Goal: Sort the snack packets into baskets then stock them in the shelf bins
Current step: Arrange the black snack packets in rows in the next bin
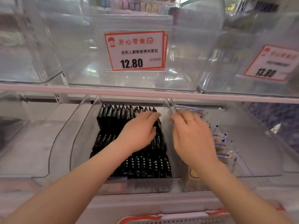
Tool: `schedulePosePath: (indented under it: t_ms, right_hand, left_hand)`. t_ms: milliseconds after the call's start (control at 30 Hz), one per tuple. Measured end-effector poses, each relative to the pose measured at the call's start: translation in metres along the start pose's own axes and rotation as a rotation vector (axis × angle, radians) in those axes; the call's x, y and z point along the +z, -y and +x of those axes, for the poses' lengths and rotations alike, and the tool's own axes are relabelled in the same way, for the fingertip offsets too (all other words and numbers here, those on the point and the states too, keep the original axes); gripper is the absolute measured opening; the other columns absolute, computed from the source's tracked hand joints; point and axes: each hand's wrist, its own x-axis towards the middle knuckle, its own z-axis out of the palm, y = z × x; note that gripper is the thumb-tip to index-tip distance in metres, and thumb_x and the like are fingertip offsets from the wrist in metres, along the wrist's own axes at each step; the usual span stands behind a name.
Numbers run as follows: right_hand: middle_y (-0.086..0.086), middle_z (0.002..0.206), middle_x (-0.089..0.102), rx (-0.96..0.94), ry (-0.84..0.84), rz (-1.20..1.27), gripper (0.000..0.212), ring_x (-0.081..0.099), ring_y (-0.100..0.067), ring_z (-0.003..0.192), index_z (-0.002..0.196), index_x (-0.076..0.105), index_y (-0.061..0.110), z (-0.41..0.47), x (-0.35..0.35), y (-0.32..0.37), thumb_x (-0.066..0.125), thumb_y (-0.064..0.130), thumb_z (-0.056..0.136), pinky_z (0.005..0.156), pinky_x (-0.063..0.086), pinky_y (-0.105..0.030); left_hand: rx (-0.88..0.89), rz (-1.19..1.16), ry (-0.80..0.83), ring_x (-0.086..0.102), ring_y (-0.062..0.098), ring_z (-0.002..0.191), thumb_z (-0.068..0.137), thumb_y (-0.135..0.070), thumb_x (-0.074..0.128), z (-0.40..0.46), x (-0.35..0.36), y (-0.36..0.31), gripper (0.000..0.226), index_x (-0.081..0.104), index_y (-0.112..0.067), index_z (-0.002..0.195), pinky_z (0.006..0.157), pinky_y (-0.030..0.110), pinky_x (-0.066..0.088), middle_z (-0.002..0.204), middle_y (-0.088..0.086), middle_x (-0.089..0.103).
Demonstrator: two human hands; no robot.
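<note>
left hand (pixel 139 131): centre frame, flat and relaxed on black packets (pixel 145 165)
right hand (pixel 192 136): blurred, grasp unclear, at clear bin (pixel 77 130) divider

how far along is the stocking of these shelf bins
Mostly done for the middle lower bin: black snack packets stand in neat rows filling it. In hand: the left hand rests on the back rows, straightening them, while the right hand touches the divider beside the white-and-blue packets. Left: the upper bin behind the 12.80 price tag looks empty.
</note>
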Motion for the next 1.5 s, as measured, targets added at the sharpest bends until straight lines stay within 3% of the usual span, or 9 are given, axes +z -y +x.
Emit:
schedulePosePath:
  t_ms: [100,267,633,767,967,1067,1167,1267,1500]
  right_hand:
    - [-0.018,0.097,0.064,0.128,0.117,-0.048,0.026,0.062,-0.038,0.071,0.093,0.067,0.002,-0.027,-0.019,-0.058,0.062,-0.007,0.068,0.053,0.048,-0.036]
    - [-0.014,0.115,0.06,0.328,0.556,0.093,0.029,0.054,-0.033,0.108,0.116,0.061,0.011,-0.049,-0.005,-0.135,0.048,0.008,0.091,0.083,0.039,-0.035]
    - [-0.002,0.117,0.056,0.107,0.617,0.286,0.037,0.048,-0.018,0.111,0.111,0.064,0.02,-0.068,-0.012,-0.172,0.071,0.038,0.079,0.092,0.035,-0.025]
    - [0.006,0.091,0.05,0.074,0.541,0.297,0.014,0.043,-0.01,0.084,0.091,0.068,0.017,-0.077,-0.009,-0.17,0.072,0.025,0.08,0.069,0.029,-0.022]
    - [0.006,0.082,0.057,0.306,0.601,0.392,0.012,0.047,-0.004,0.069,0.079,0.058,0.021,-0.081,-0.007,-0.171,0.069,0.019,0.082,0.066,0.033,-0.021]
    - [-0.001,0.097,0.059,0.362,0.644,0.303,0.015,0.056,-0.017,0.091,0.096,0.063,0.017,-0.082,-0.013,-0.167,0.067,0.024,0.084,0.072,0.038,-0.024]
    - [-0.006,0.115,0.053,0.297,0.442,0.202,0.03,0.05,-0.027,0.109,0.115,0.058,0.015,-0.091,-0.025,-0.15,0.063,0.026,0.087,0.084,0.039,-0.032]
    - [-0.005,0.107,0.06,0.085,0.408,0.28,0.02,0.055,-0.025,0.101,0.107,0.063,0.015,-0.102,-0.032,-0.115,0.056,0.022,0.09,0.08,0.04,-0.032]
    - [-0.002,0.115,0.065,-0.036,0.518,0.175,0.025,0.058,-0.029,0.106,0.117,0.053,0.02,-0.113,-0.016,-0.058,0.048,0.025,0.093,0.083,0.045,-0.04]
  left_hand:
    - [0.288,0.007,-0.071,0.053,0.032,0.112,0.086,-0.008,0.053,0.002,-0.003,-0.049,0.044,0.05,-0.005,0.13,0.086,0.04,0.05,0.123,0.016,0.056]
    - [0.451,0.313,0.2,0.053,0.028,0.107,0.096,-0.024,0.042,0.031,0.018,-0.117,0.027,0.054,-0.011,0.117,0.073,0.038,0.05,0.115,0.008,0.056]
    - [0.187,0.574,0.617,0.062,0.028,0.097,0.089,-0.048,0.051,0.05,0.041,-0.137,0.041,0.06,-0.013,0.109,0.062,0.036,0.043,0.106,0.006,0.062]
    - [0.162,0.596,0.652,0.062,0.028,0.094,0.09,-0.042,0.053,0.05,0.037,-0.138,0.033,0.06,-0.013,0.106,0.061,0.036,0.042,0.102,0.007,0.062]
    - [0.215,0.741,0.599,0.05,0.021,0.07,0.089,-0.005,0.049,0.048,0.031,-0.141,0.019,0.061,-0.011,0.102,0.055,0.031,0.04,0.073,0.001,0.046]
    - [0.163,0.659,0.552,0.056,0.023,0.081,0.092,-0.013,0.049,0.037,0.025,-0.138,0.021,0.056,-0.012,0.112,0.057,0.033,0.042,0.085,0.003,0.056]
    - [0.196,0.46,0.27,0.054,0.026,0.106,0.092,-0.025,0.05,0.009,0.015,-0.137,0.032,0.051,-0.011,0.12,0.082,0.037,0.047,0.115,0.007,0.056]
    - [0.182,0.224,-0.08,0.061,0.032,0.086,0.082,-0.018,0.068,-0.036,0.007,-0.134,0.023,0.064,-0.003,0.099,0.073,0.039,0.051,0.094,0.013,0.063]
    - [-0.211,0.093,0.189,0.055,0.021,0.109,0.094,-0.03,0.05,-0.089,0.022,-0.105,0.028,0.052,-0.019,0.12,0.088,0.035,0.043,0.118,0.0,0.057]
